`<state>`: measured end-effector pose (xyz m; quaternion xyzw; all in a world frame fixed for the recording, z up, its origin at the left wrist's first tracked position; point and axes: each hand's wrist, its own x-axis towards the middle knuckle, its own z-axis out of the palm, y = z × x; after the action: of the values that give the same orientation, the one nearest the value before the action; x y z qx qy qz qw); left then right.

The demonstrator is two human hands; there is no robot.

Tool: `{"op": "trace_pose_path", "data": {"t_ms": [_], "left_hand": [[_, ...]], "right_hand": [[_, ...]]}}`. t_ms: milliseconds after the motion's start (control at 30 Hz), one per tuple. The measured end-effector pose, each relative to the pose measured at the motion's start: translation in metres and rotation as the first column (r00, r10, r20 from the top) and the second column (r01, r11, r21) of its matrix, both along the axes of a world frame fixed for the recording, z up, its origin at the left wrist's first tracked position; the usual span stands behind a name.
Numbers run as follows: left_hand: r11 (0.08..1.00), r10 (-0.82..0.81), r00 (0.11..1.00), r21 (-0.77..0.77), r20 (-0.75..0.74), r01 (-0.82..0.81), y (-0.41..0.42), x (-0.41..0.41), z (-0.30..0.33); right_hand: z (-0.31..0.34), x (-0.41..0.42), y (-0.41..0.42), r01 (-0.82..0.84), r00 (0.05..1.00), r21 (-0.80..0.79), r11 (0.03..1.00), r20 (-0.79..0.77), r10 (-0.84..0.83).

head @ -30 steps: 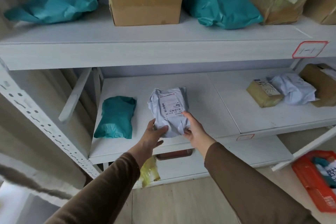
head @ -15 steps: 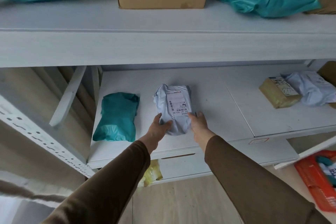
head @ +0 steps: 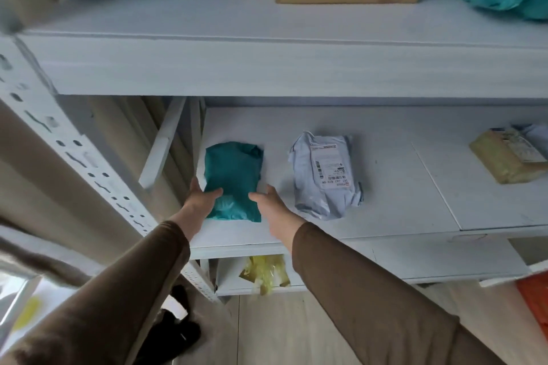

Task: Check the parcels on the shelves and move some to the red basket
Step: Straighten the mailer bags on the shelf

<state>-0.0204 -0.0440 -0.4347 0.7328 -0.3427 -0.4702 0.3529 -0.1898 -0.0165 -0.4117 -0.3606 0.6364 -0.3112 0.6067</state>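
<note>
1. Teal plastic: we find the teal parcel (head: 232, 179) lying flat at the left end of the middle shelf (head: 385, 216).
2. We note the left hand (head: 199, 198) at the parcel's 8 o'clock corner, thumb laid across its top; the other fingers are hidden.
3. We note the right hand (head: 274, 201) at its 4 o'clock edge, fingers loosely spread, thumb tip touching the plastic.
4. We record the grey parcel (head: 324, 175) at 3 o'clock, label up, apart from both hands.
5. The red basket (head: 535, 293) shows at the frame's 4 o'clock edge.

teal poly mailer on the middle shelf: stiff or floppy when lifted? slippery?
The teal mailer looks wrinkled and pillowy, so probably soft and saggy. Its glossy film may slip. Left hand grips its near corner; right hand touches the other side.
</note>
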Motion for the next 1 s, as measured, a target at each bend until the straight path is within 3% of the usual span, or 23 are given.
{"op": "trace_pose_path", "data": {"t_ms": [67, 167, 333, 467, 633, 733, 800, 900, 967, 1000], "left_hand": [[0.998, 0.024, 0.990, 0.057, -0.142, -0.016, 0.006, 0.003, -0.007], [0.995, 0.011, 0.966, 0.097, -0.260, 0.014, 0.024, 0.003, -0.004], [0.989, 0.003, 0.881, 0.134, -0.474, 0.068, 0.067, 0.000, 0.021], [0.997, -0.043, 0.765, 0.026, -0.643, 0.078, 0.096, -0.008, 0.041], [0.993, -0.108, 0.545, -0.065, -0.831, 0.097, 0.125, -0.034, 0.069], [0.989, -0.126, 0.411, -0.085, -0.903, 0.118, 0.140, -0.058, 0.083], [0.988, -0.122, 0.390, -0.076, -0.913, 0.131, 0.150, -0.072, 0.091], [0.978, -0.170, 0.410, -0.103, -0.896, 0.179, 0.164, -0.090, 0.099], [0.977, -0.198, 0.441, -0.137, -0.875, 0.166, 0.170, -0.102, 0.105], [0.976, -0.211, 0.470, -0.162, -0.857, 0.142, 0.172, -0.107, 0.110]], "right_hand": [[-0.010, 0.003, -0.002, 0.033, 0.997, 0.108, 0.994, 0.071, -0.041], [-0.010, -0.001, 0.001, 0.103, 0.992, 0.125, 0.987, 0.063, -0.112], [-0.002, -0.018, 0.019, 0.103, 0.975, 0.087, 0.991, 0.191, -0.118], [0.020, -0.037, 0.050, 0.160, 0.958, -0.075, 0.984, 0.253, -0.136], [0.066, -0.062, 0.102, 0.059, 0.998, -0.380, 0.923, 0.003, -0.062], [0.093, -0.070, 0.142, -0.173, 0.944, -0.622, 0.764, -0.325, -0.051], [0.108, -0.073, 0.171, -0.314, 0.876, -0.682, 0.661, -0.477, -0.076], [0.118, -0.084, 0.202, -0.405, 0.845, -0.733, 0.547, -0.528, -0.082], [0.118, -0.097, 0.209, -0.366, 0.869, -0.754, 0.546, -0.486, -0.089], [0.115, -0.106, 0.210, -0.288, 0.894, -0.753, 0.592, -0.433, -0.116]]}}
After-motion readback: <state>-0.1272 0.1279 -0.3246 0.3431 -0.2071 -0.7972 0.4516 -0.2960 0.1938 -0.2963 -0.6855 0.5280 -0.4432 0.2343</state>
